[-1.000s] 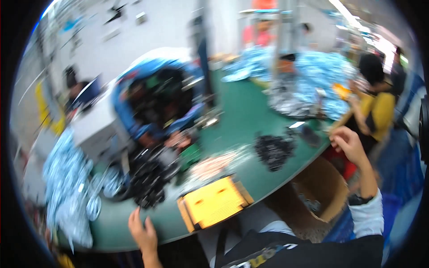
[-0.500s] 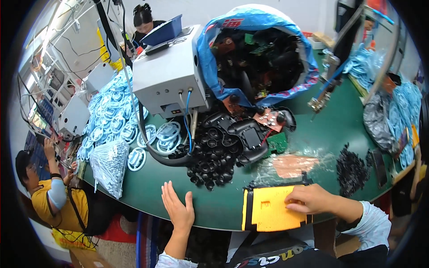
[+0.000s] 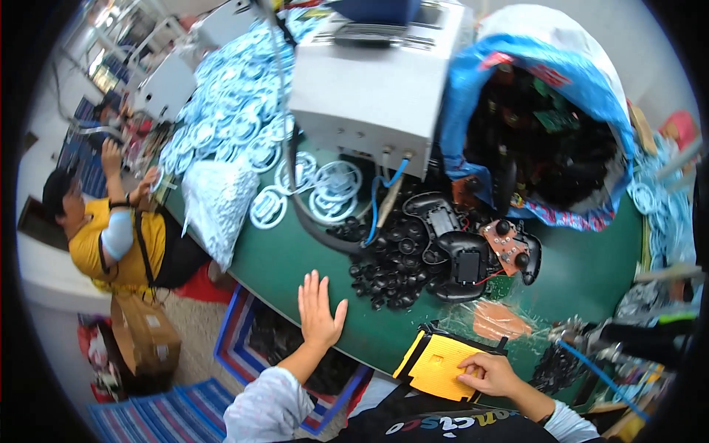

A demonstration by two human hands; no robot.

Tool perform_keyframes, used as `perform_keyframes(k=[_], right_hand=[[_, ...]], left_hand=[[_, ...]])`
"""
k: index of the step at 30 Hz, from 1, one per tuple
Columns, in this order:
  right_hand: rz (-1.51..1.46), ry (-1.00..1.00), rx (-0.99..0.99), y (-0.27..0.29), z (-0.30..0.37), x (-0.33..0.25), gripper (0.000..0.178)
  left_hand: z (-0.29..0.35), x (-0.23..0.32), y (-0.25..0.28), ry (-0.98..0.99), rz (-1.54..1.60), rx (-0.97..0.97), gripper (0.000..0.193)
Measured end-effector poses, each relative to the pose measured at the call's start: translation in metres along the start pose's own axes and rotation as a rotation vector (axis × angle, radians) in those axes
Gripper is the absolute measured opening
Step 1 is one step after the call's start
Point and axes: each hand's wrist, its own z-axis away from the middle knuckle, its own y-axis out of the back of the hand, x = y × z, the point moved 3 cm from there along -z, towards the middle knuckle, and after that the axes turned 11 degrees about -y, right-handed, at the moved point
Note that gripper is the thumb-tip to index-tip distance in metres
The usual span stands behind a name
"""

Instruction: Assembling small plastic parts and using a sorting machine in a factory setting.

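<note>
In the head view, can see the left hand (image 3: 319, 317) by the near edge of the green counter (image 3: 380, 332), grip wide, back upward, thumb apart from the fingers. Can see the right hand (image 3: 489, 375) over the yellow pad (image 3: 428, 365), grip narrow, fingers curled; cannot tell about anything pinched inside. Can place the pad at the counter's near edge, before the torso. Beyond, can see a pinkish sheet (image 3: 498, 321), small round black parts (image 3: 395, 275) and black controller shells (image 3: 459, 247).
</note>
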Motion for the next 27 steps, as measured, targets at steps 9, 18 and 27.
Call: perform_keyframes(k=[9, 18, 27], right_hand=[[-0.283, -0.216, -0.142, -0.005, -0.008, 0.016, 0.014], [-0.375, -0.323, -0.105, -0.003, -0.009, 0.012, 0.018], [-0.419, -0.403, -0.087, -0.008, -0.013, 0.007, 0.018]], left_hand=[[0.009, -0.004, 0.001, 0.049, -0.029, 0.030, 0.057], [-0.005, 0.007, 0.016, 0.041, -0.065, 0.054, 0.050], [-0.167, -0.027, 0.029, -0.187, -0.048, 0.297, 0.026]])
